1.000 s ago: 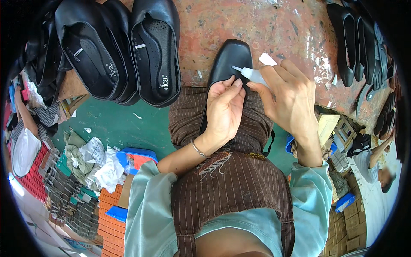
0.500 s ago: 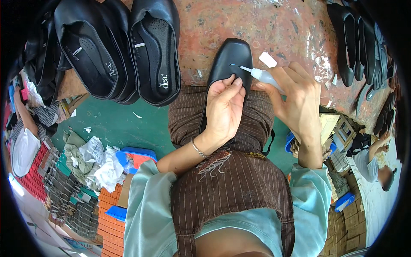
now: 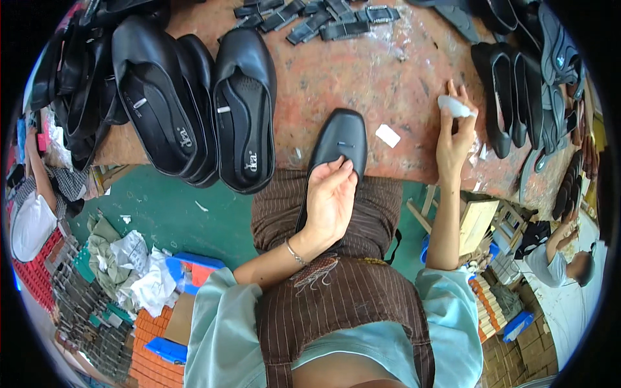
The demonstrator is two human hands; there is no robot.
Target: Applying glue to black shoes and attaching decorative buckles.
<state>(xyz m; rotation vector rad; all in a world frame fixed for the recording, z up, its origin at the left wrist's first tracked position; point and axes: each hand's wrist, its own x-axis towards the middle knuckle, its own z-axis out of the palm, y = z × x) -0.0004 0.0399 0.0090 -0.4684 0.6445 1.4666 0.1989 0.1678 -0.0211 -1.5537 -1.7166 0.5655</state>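
Observation:
My left hand point(image 3: 331, 202) is closed on a black square-toed shoe point(image 3: 339, 132), which rests over my lap at the table's near edge, toe pointing away from me. The thumb and fingertips pinch the shoe's upper. A short slit-like mark shows on top of the toe. Off to the right, above the table, my right hand point(image 3: 453, 145) grips a small translucent white squeeze bottle point(image 3: 455, 107) with a narrow nozzle. That bottle is apart from the shoe, its nozzle turned toward the right.
Black shoes point(image 3: 244, 129) stand stacked at the left. Several black bow trims point(image 3: 344, 30) lie at the far side of the worktable point(image 3: 394, 84). A white paper piece point(image 3: 387, 136) lies right of the held shoe. More black flats point(image 3: 499, 97) line the right side. A co-worker point(image 3: 557, 265) is at far right.
My right hand has carried the squeeze bottle away from the shoe's toe, toward the far right. The left hand still holds the shoe. The view has shifted, showing the bow trims.

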